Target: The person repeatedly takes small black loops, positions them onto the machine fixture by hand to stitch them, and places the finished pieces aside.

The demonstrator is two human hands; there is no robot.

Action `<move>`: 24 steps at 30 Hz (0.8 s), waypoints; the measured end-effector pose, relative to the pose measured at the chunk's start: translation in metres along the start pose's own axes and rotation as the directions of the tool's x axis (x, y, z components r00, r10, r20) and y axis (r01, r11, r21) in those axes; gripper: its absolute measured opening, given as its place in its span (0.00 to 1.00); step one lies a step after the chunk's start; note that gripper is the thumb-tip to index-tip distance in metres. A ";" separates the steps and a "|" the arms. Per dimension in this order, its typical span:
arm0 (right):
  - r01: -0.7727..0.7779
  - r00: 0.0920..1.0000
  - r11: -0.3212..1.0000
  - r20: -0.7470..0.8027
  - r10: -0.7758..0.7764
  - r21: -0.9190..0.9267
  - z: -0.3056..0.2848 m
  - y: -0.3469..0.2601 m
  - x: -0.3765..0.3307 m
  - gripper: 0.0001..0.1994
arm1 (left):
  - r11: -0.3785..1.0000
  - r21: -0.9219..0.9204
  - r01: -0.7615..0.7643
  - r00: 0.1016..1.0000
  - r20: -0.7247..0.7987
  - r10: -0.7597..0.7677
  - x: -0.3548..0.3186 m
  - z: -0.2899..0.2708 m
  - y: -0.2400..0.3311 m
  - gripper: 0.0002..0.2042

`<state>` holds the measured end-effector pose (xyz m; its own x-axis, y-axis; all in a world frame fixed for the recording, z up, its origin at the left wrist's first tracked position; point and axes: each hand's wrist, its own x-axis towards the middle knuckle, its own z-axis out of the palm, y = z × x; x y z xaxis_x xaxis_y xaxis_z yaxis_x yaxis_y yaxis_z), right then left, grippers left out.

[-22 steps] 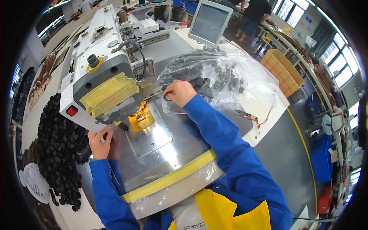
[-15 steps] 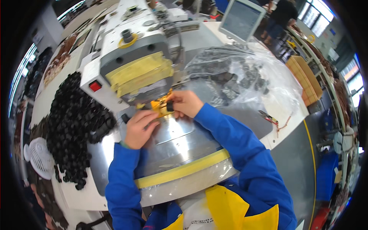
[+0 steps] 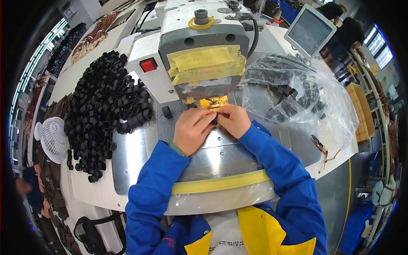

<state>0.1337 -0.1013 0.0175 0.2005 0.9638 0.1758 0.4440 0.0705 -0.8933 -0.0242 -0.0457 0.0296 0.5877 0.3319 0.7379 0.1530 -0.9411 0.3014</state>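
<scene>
Left hand [image 3: 192,129] and right hand [image 3: 233,120] pinch a small black piece [image 3: 214,120] at the golden clamp [image 3: 214,103]; matte rings [image 3: 100,100] heap toward the counter's [image 3: 89,189] left edge, crinkled plastic [image 3: 312,100] toward its right.

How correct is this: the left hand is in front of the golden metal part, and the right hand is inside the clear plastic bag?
Partly: the head view shows the right hand beside the left hand, in front of the golden metal part, not inside the bag.

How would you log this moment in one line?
left hand + right hand: on small black piece | at: gold fixture, machine head above | left: black rings heap | right: clear plastic bag
</scene>
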 end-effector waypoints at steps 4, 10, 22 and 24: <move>-0.051 0.999 0.984 -0.005 0.050 -0.174 -0.001 -0.007 -0.002 0.08 | 0.984 0.160 -0.082 0.997 0.027 0.078 0.002 0.000 0.003 0.17; -0.145 0.960 0.957 0.268 0.075 0.250 -0.020 -0.001 0.012 0.05 | 0.990 -0.093 0.103 0.994 0.033 -0.100 -0.003 0.001 -0.005 0.14; 0.015 0.980 1.000 0.199 -0.014 -0.004 -0.030 0.017 0.019 0.11 | 0.968 -0.075 0.242 0.922 0.327 -0.205 0.000 0.005 -0.037 0.09; 0.085 0.986 0.996 0.144 -0.084 -0.003 -0.026 0.013 0.018 0.11 | 0.965 -0.072 0.253 0.908 0.362 -0.211 0.003 0.005 -0.044 0.09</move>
<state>0.1654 -0.0900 0.0200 0.0347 0.9815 0.1882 0.4618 0.1513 -0.8740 -0.0247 -0.0039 0.0156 0.7888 0.4766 0.3882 0.2392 -0.8197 0.5204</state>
